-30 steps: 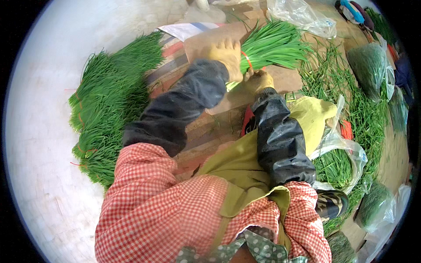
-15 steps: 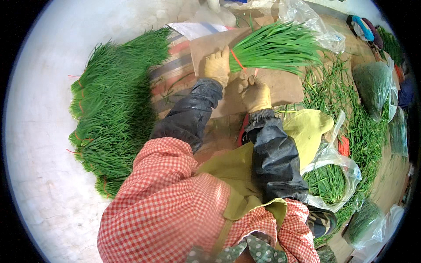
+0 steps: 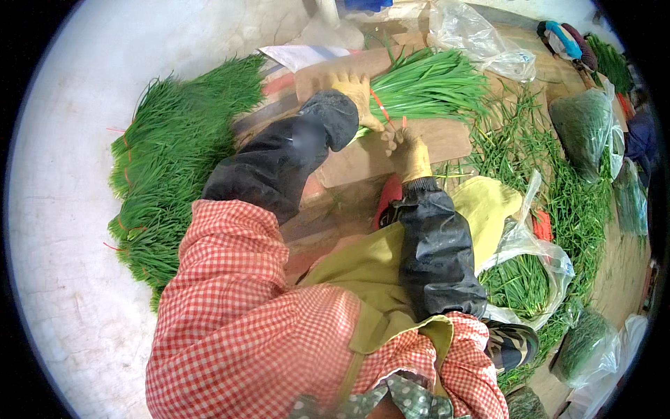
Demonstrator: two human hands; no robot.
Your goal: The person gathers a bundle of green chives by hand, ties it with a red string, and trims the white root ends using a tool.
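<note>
A bunch of long green chives (image 3: 440, 87) lies on a sheet of brown cardboard (image 3: 443, 142), its leaf tips to the right. My left hand (image 3: 357, 98), in a yellowish glove, is closed round the bunch's left end. Beside its fingers, a thin orange-red tie (image 3: 380, 105) crosses the stalks. Just below the bunch, my right hand (image 3: 410, 155), gloved alike, pinches the tie's loose end, which shows above the fingers. The underside of the bunch is hidden.
Several tied chive bundles (image 3: 188, 140) are stacked along the white wall (image 3: 63, 209) at left. Loose chives (image 3: 572, 216) cover the floor at right. An open clear bag (image 3: 558, 279) of greens is near my right knee. Another person (image 3: 562, 43) bends at the far right.
My left hand has rolled over the bunch's left end, its elbow swinging out to the left. My right hand still pinches the tie. The view has shifted slightly.
</note>
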